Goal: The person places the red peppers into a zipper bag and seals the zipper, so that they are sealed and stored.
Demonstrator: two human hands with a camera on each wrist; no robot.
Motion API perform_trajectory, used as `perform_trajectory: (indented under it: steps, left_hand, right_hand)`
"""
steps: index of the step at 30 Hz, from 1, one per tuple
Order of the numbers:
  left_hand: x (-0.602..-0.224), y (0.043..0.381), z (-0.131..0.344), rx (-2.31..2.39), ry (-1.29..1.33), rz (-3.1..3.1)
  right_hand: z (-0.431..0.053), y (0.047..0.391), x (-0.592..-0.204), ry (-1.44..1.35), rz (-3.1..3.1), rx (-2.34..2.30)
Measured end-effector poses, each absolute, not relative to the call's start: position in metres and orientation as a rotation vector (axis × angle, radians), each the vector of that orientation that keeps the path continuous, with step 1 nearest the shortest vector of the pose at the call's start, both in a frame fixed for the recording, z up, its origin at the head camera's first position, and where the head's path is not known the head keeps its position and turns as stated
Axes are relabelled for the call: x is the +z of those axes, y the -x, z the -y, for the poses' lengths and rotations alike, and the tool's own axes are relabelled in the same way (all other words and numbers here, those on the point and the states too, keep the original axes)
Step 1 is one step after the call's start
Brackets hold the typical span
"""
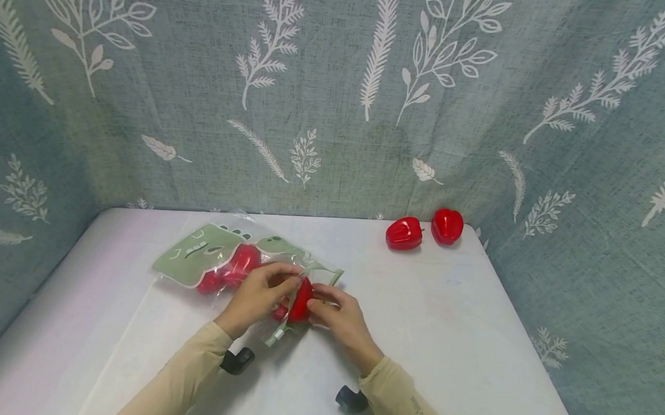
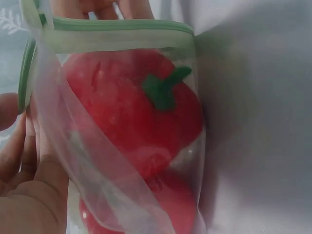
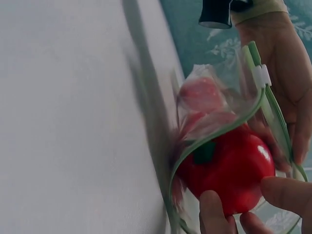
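Observation:
A clear zip bag (image 1: 186,256) with green edging and a green cartoon print lies on its side, several red bell peppers (image 1: 243,260) inside. At its mouth sits another red bell pepper (image 3: 234,168), partly within the green zip rim; a green stem (image 2: 163,90) shows through the plastic in the left wrist view. My right hand (image 1: 342,318) holds this pepper from the right, thumb and fingertips on its skin. From the other side my left hand (image 1: 260,293) grips the bag by its opening, thumb at the green rim; the bag hides some of its fingers.
Two more red bell peppers, one (image 1: 404,234) left of the other (image 1: 447,226), lie at the back right of the white table (image 1: 444,339). Patterned grey-green cloth (image 1: 324,150) hangs around the back and sides. A white slider (image 3: 262,76) sits on the bag's zip.

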State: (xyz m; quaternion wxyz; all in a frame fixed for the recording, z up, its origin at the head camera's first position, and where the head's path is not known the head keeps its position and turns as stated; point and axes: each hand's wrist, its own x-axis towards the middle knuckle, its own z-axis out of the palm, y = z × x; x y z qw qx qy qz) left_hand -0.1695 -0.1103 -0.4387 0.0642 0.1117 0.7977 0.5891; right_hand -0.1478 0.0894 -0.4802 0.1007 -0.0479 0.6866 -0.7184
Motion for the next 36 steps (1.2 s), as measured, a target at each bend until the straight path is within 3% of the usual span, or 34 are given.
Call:
perform_trajectory:
  steps: [36]
  left_hand:
    - [-0.441,0.169,0.106,1.861,-0.389,-2.412]
  right_hand:
    - [-0.048,0.158,-0.485,-0.05,-2.35,-2.004]
